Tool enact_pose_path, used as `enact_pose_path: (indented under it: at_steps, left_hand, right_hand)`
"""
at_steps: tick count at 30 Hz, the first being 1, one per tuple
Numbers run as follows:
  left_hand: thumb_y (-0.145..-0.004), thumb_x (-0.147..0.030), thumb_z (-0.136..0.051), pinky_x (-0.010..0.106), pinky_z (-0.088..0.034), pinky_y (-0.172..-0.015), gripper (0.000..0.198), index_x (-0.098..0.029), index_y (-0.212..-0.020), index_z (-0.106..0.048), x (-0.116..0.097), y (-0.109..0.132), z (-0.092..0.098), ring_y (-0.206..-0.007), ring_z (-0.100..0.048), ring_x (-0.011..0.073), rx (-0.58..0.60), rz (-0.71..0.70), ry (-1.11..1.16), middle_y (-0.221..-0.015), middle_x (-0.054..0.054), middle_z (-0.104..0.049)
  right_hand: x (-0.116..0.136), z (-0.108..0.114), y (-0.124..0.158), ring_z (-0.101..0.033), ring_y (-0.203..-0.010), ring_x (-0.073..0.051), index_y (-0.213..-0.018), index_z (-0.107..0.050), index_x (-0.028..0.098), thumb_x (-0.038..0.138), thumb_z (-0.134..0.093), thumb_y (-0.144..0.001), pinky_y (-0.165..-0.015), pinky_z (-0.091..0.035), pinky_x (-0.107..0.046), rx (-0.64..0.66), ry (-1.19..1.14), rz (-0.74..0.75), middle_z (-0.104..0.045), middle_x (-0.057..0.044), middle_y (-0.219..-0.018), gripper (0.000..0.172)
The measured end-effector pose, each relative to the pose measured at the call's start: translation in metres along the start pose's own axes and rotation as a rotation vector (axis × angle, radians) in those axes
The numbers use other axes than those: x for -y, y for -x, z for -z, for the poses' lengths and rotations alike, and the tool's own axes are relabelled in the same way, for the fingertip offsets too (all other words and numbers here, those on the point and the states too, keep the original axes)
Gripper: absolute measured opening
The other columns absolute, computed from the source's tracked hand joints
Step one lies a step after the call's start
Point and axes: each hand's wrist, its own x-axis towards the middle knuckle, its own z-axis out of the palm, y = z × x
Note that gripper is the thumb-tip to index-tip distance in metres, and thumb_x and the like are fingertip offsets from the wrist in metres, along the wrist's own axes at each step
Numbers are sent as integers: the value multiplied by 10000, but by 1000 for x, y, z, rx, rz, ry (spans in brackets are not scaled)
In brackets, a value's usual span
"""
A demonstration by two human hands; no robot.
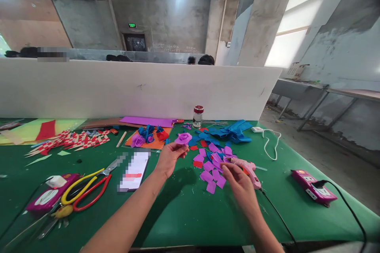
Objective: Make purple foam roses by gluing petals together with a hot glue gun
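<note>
Pinching: left hand (171, 159) is holding a purple flower (183, 138), thumb and fingers (180, 150) closed together.
Flower: it is sitting just above those fingertips.
Right hand (242, 184): fingers are curling beside purple paper pieces (206, 176); cannot tell their gap or grip.

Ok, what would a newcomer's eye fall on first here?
Probably the purple flower in the left hand, held above the middle of the green table. Next, the loose purple pieces scattered by the right hand, with the pink glue gun beside it. Then the big scissors with yellow and red handles, left of the phone.
</note>
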Motion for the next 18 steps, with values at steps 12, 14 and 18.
enact_pose_path:
  at_steps: [12, 14, 18]
  left_hand:
    - [-599, -273, -844, 244, -431, -510, 207, -150, -739, -753, 24, -1, 19, -539, -542, 104, 97, 39, 4, -683, 45, -684]
    - [-599, -284, -844, 241, -430, -505, 214, -149, -737, -753, 23, -1, 19, -534, -540, 102, 87, 51, 3, -680, 43, -680]
    - [-587, -296, -850, 234, -431, -504, 229, -149, -733, -751, 23, -3, 20, -529, -542, 98, 67, 68, 1, -678, 37, -678]
  right_hand:
    - [-29, 61, -24, -547, -611, -160, -829, -675, 181, 475, -618, -780, -587, -427, -268, -70, 367, 119, -663, -30, -720, 303]
    - [-30, 49, -30, -529, -575, -161, -746, -666, 186, 461, -593, -804, -572, -409, -272, -33, 435, 124, -641, -22, -648, 290]
    - [-28, 35, -46, -580, -679, -181, -698, -658, 190, 391, -455, -899, -676, -411, -287, 50, 592, 272, -674, -48, -707, 350]
